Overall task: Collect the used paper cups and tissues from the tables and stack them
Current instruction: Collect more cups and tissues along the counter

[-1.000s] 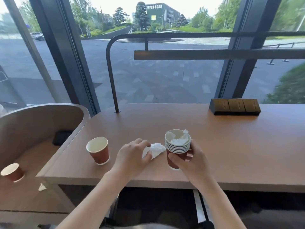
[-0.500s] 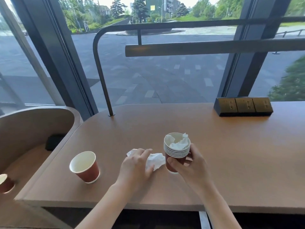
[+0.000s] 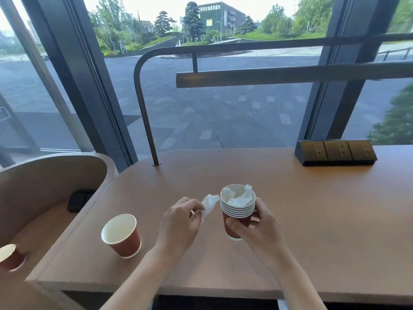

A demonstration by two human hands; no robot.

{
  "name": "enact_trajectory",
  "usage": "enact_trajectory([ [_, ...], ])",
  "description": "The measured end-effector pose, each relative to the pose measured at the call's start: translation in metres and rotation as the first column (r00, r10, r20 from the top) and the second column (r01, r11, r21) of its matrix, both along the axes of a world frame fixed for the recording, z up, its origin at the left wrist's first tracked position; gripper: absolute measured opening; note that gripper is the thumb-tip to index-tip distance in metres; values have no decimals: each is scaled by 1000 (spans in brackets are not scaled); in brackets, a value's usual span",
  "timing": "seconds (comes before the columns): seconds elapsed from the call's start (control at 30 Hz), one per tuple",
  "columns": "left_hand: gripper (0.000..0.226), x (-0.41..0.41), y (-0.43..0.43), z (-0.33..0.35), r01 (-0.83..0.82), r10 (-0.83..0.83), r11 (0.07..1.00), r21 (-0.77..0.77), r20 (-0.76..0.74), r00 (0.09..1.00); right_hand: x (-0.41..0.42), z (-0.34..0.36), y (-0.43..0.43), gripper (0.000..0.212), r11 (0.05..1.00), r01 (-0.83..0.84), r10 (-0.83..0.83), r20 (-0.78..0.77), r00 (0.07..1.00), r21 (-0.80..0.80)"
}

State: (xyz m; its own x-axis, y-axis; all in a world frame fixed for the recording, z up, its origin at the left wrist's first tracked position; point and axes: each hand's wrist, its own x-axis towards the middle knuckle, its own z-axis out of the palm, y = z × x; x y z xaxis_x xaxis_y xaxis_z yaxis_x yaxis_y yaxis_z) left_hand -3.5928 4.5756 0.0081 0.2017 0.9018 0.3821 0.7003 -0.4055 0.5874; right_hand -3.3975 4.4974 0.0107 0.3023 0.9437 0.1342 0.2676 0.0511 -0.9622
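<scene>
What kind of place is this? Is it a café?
Probably a café or public lounge: a long wooden counter faces big windows, a power socket block sits on it, and a paper cup stands there.

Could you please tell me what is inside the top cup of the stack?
Crumpled white tissue lies in the top cup of the stacked red paper cups that the right hand holds. It covers the cup's bottom, so anything beneath cannot be seen.

Café-like window seating, wooden counter [image 3: 312, 220], socket block [image 3: 336, 152], glass wall [image 3: 223, 113]
</scene>
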Motion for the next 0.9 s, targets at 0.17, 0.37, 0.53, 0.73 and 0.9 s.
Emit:
enact_trajectory([
  [0.17,21,13,-1,63,50,-55,998,29,233,971,-1,3,-4,44,1000,-12,12,2,1000,-7],
  [0.37,16,34,-29,92,194,-189,981,3,244,951,-5,8,-10,45,999,-36,35,81,996,3],
  [0.53,11,46,-35,98,180,-173,983,-37,145,974,-7,18,-14,46,998,-48,44,118,992,38],
  [0.73,17,56,-44,105,203,-186,975,90,-166,968,-3,23,-20,46,997,-62,57,111,992,38],
  [0.9,32,65,-42,107,279,-239,957,77,-333,912,-2,26,-19,54,998,-48,46,84,995,31],
])
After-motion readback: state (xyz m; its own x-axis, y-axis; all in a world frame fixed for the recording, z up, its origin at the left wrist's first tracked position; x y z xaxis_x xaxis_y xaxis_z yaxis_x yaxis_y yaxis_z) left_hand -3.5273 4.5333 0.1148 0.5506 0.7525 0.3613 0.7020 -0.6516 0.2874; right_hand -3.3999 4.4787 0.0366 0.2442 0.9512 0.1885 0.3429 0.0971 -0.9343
